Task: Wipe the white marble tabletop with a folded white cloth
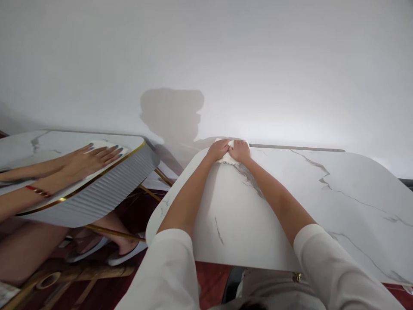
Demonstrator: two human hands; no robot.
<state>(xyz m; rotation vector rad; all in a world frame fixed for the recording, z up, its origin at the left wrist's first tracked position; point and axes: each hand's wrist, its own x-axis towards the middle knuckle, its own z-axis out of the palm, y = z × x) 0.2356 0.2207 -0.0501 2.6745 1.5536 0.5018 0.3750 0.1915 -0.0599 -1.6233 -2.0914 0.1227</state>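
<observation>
At the far edge of a white marble-patterned table [226,232], both my arms reach forward, straight out. My left hand [218,150] presses down on a crumpled white cloth [228,159], fingers curled against it. Right beside it, my right hand [240,151] lies on the same cloth, its fingers bent over the far part. The thumbs meet or nearly meet in the middle. Most of the cloth is hidden beneath the hands, with its edges showing around them.
To the left stands a second marble-patterned table [19,150] with a gold trim and ribbed side. Another person's hands [93,161] rest there on a white cloth [102,144]. A white wall [274,77] rises behind both tables. Slippered feet [125,247] and bamboo furniture [87,273] show below.
</observation>
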